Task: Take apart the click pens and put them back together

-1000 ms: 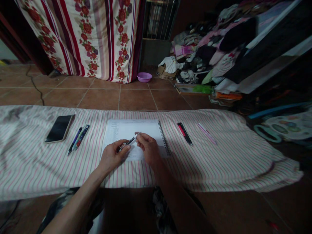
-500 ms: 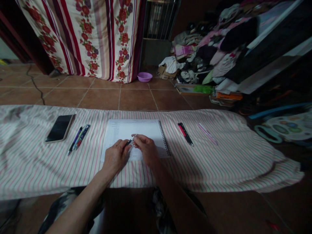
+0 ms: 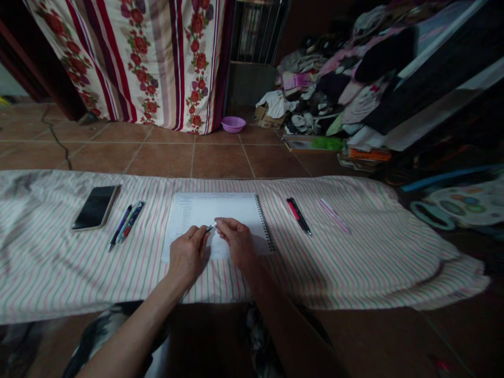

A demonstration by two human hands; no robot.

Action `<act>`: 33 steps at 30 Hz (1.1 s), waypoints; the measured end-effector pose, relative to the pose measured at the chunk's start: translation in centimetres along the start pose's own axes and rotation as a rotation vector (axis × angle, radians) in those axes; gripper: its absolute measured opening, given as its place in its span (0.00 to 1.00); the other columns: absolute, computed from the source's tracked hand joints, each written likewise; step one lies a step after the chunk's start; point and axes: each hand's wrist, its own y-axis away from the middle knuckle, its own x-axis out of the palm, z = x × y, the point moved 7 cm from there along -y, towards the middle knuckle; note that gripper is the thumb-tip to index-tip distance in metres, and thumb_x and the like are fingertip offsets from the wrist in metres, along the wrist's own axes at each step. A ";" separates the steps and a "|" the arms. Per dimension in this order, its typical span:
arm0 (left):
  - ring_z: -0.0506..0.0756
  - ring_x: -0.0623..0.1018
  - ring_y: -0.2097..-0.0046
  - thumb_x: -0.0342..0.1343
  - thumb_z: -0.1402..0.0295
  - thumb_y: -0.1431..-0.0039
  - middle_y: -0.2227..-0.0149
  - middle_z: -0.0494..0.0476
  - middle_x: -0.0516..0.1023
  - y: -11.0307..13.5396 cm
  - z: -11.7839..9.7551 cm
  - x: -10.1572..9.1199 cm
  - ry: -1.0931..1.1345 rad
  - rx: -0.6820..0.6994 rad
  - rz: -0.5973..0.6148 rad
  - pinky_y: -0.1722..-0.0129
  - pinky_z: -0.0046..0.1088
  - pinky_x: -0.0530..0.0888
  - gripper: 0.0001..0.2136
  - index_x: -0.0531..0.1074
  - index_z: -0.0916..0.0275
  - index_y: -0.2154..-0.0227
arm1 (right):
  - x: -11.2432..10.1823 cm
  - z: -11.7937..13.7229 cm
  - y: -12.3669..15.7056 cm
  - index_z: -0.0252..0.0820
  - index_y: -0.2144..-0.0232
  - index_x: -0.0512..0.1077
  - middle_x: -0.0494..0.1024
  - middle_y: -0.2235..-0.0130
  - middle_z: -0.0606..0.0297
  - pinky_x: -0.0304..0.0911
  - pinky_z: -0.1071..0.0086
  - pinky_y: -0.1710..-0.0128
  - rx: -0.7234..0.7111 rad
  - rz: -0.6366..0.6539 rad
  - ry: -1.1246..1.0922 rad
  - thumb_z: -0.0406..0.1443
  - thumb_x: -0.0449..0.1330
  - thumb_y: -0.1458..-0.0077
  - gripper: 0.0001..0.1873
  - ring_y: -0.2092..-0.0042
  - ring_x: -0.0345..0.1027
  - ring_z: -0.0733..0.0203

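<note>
Over the open spiral notebook (image 3: 224,207), both of my hands meet at a slim pen (image 3: 211,227), dark at the left and pale toward the right. My left hand (image 3: 189,251) is closed around its dark part. The fingertips of my right hand (image 3: 236,236) pinch the pale end. Whether the pen is in one piece or separate parts I cannot tell, as fingers cover much of it. Several pens (image 3: 126,224) lie side by side left of the notebook. Right of it are red and black pens (image 3: 298,215) close together and a pink pen (image 3: 334,215).
A phone (image 3: 96,207) lies at the left on the striped cloth (image 3: 354,262). Beyond the cloth, a purple basin (image 3: 233,124) stands on the tiled floor by a floral curtain (image 3: 165,68). Clothes (image 3: 334,84) are heaped at the back right.
My right fingers have shifted slightly away from my left hand, and more of the pen's pale part shows between them. The other pens and the phone stay put.
</note>
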 end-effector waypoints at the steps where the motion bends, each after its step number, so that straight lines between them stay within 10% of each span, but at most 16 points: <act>1: 0.52 0.74 0.70 0.39 0.64 0.37 0.67 0.54 0.75 0.0 -0.1 0.0 0.004 0.000 0.005 0.73 0.26 0.64 0.15 0.70 0.61 0.59 | -0.1 0.1 0.0 0.39 0.74 0.77 0.72 0.77 0.68 0.56 0.72 0.71 -0.014 -0.015 0.008 0.41 0.65 0.62 0.12 0.73 0.60 0.69; 14: 0.54 0.76 0.66 0.39 0.66 0.37 0.67 0.55 0.75 0.0 -0.2 0.4 0.079 -0.051 0.088 0.70 0.27 0.65 0.15 0.70 0.64 0.60 | 0.4 0.3 -0.1 0.40 0.67 0.77 0.69 0.76 0.70 0.54 0.73 0.71 -0.043 0.140 0.020 0.42 0.61 0.56 0.14 0.73 0.57 0.69; 33: 0.53 0.76 0.66 0.38 0.66 0.38 0.66 0.55 0.76 -0.3 -0.4 0.4 -0.024 -0.069 0.156 0.72 0.27 0.64 0.15 0.70 0.61 0.60 | -0.3 -0.1 -0.4 0.40 0.73 0.77 0.72 0.77 0.69 0.56 0.72 0.71 0.012 -0.012 0.010 0.40 0.65 0.63 0.12 0.75 0.59 0.69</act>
